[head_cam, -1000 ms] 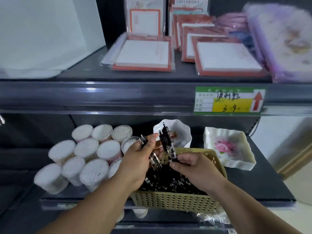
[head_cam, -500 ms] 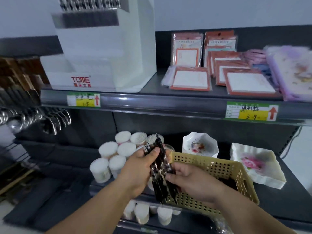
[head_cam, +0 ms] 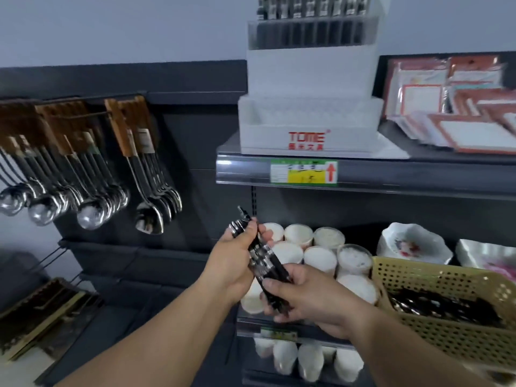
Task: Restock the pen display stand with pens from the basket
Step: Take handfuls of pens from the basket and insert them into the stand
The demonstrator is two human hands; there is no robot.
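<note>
Both hands hold one bundle of black pens (head_cam: 262,255) in front of the lower shelf. My left hand (head_cam: 237,261) grips the bundle's upper part, and my right hand (head_cam: 310,300) grips its lower end. The yellow perforated basket (head_cam: 435,277) sits on the lower shelf at the right, with more black pens (head_cam: 446,305) inside. The white tiered pen display stand (head_cam: 310,118), marked TOME, stands on the upper shelf above my hands. Its top tiers hold several dark pens (head_cam: 312,26), and its front lower tray looks bare.
White round tubs (head_cam: 321,255) fill the lower shelf behind my hands. Flowered white dishes (head_cam: 413,244) stand behind the basket. Packaged notepads (head_cam: 458,113) lie right of the stand. Steel ladles and spoons (head_cam: 92,191) hang on hooks at the left. A yellow price tag (head_cam: 304,171) marks the shelf edge.
My hands lifted the pen bundle out of the basket and carried it left. My view swung left and up, bringing the whole stand and the hanging spoons into sight.
</note>
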